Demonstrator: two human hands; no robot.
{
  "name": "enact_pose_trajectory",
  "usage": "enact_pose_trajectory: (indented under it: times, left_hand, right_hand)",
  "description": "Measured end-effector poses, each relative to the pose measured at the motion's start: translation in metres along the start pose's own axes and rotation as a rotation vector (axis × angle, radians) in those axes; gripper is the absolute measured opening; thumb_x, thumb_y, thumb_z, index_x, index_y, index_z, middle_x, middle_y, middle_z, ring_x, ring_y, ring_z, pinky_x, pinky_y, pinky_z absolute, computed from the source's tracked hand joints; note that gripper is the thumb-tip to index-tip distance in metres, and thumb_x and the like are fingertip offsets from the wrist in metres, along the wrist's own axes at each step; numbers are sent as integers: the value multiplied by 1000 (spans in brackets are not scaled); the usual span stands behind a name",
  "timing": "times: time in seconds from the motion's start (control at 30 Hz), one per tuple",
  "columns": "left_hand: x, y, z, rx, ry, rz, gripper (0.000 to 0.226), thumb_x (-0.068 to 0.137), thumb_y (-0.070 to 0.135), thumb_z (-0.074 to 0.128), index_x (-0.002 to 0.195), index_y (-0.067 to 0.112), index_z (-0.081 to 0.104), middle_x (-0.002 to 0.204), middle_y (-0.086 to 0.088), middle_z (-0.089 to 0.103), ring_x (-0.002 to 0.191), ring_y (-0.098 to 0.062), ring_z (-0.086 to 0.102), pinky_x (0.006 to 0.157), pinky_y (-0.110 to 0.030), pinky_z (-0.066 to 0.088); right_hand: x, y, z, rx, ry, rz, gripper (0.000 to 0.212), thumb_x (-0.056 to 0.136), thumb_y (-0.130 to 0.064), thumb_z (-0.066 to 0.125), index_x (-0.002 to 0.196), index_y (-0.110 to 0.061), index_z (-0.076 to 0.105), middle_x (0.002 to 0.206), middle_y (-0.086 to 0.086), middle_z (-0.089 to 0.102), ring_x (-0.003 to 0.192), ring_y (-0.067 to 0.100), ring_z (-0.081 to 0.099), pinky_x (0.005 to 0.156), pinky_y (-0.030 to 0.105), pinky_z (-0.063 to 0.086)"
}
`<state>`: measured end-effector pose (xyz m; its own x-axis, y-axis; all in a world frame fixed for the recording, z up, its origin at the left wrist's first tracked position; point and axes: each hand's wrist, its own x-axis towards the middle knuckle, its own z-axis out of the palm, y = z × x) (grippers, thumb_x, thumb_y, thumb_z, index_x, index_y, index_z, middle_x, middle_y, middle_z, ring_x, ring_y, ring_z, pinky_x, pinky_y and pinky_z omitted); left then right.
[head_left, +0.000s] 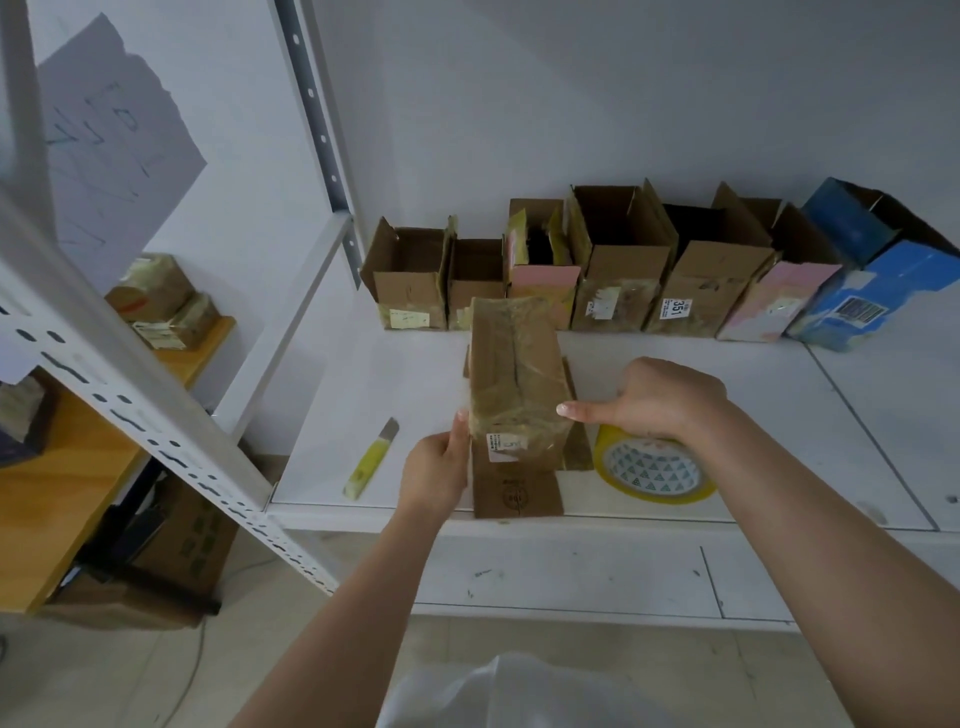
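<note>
Standing near the front edge of the white shelf, the taped cardboard box sits between the person's two hands. Its top is sealed under shiny clear tape, and a small white label is stuck to its near face. At its base, loose flaps lie flat on the shelf, and the front flap reaches the shelf's edge.

The left hand rests against the box's near left edge. Its fingers are straight and point up along the cardboard, pressing on it rather than wrapping round it. The right hand is at the box's right side, with one straight digit touching the near right corner. Its other fingers are curled under the palm, and it cannot be told whether they hold anything.

Just under and behind that hand lies a yellow roll of tape, flat on the shelf and close to the box's right flap. A yellow knife lies to the left of the box, near the left hand but apart from it, with its blade pointing away from the person.

Along the wall at the back stands a row of open cardboard boxes, side by side, some with pink faces and paper labels. A blue box ends the row on the right. A pale metal post with slots crosses the left of the view, and beyond it is a wooden table.
</note>
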<state>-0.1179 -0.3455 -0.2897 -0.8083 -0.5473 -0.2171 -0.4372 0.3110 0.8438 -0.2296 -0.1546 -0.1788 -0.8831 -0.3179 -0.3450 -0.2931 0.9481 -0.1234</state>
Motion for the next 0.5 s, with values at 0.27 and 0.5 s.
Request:
enact_pose_trajectory:
  times: [0.27,0.5]
  left_hand:
    - [0,70,-30,160,311,598,35,96,41,52,70,18,48,60,6,49,55,-11,47,50,-24,36]
    - [7,74,6,666,131,740,24,96,49,46,86,28,50,76,12,58,64,-13,51,53,-25,33]
  right_hand:
    - [6,2,7,45,16,-44,82,50,-100,38,55,-18,44,48,-4,41,48,17,49,52,27,31]
    - [14,20,10,340,-62,-123,65,71,-81,55,64,-16,64,66,0,64,65,17,64,64,32,47]
